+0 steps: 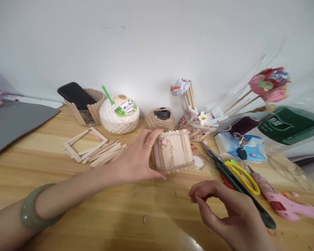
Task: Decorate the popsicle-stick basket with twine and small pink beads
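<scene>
At the centre of the frame the left hand [136,158] grips the side of a small box of craft sticks [174,150] that stands on the wooden counter [94,209], thumb low at the front and fingers over the top edge. A pink flower ornament [162,141] sits on the box's front. The right hand [225,209], lower right, hovers over the counter with fingertips pinched together; whether it holds anything is too small to tell. Right of it lie scissors [238,177] and a pink glue gun [282,202]. Loose sticks [104,153] lie left of the box, with a twine ball [161,119] and a coconut [119,113] behind it.
</scene>
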Available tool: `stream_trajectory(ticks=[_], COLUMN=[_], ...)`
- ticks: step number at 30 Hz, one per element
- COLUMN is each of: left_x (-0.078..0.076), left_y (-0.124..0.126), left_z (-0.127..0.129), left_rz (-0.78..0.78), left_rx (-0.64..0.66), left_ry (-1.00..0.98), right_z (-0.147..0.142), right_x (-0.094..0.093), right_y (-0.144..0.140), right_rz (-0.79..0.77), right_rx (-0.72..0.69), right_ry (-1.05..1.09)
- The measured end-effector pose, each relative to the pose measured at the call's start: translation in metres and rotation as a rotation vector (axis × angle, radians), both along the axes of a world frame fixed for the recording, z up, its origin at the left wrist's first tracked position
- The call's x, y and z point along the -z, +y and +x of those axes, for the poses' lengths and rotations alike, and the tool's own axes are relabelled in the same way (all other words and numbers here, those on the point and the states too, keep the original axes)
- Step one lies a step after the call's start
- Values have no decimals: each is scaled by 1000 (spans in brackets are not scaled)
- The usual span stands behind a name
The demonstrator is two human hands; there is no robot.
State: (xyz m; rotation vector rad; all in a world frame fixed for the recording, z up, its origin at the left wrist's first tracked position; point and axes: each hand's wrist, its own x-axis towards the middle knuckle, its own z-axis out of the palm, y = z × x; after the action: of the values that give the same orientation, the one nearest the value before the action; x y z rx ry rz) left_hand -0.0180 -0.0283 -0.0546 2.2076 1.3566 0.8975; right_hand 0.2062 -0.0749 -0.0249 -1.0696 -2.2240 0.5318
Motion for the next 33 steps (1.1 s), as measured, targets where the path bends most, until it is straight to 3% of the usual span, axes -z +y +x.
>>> stream_trajectory(ticks=[5, 10, 18, 24, 29, 33], left_x=[-1, 0, 1, 3, 2, 2], left_y=[-6, -7, -9, -8, -7, -6], left_z=[2, 3, 3, 1, 2, 1], left_rz=[1, 20, 23, 25, 3, 14], left_rx=[-2, -15, -61, -59, -61, -60], left_ry=[-1, 54, 129, 114, 123, 112], right_z=[8, 13, 31, 46, 44, 38], right_x=[-9, -5, 19, 24, 30, 38], right_y=[10, 19, 16, 24, 25, 25], right_rz=[-112, -169, -148, -166, -129, -186], right_rx=[88, 104, -18, 100, -1, -40], right_ry=[159, 205, -101, -103, -184, -248])
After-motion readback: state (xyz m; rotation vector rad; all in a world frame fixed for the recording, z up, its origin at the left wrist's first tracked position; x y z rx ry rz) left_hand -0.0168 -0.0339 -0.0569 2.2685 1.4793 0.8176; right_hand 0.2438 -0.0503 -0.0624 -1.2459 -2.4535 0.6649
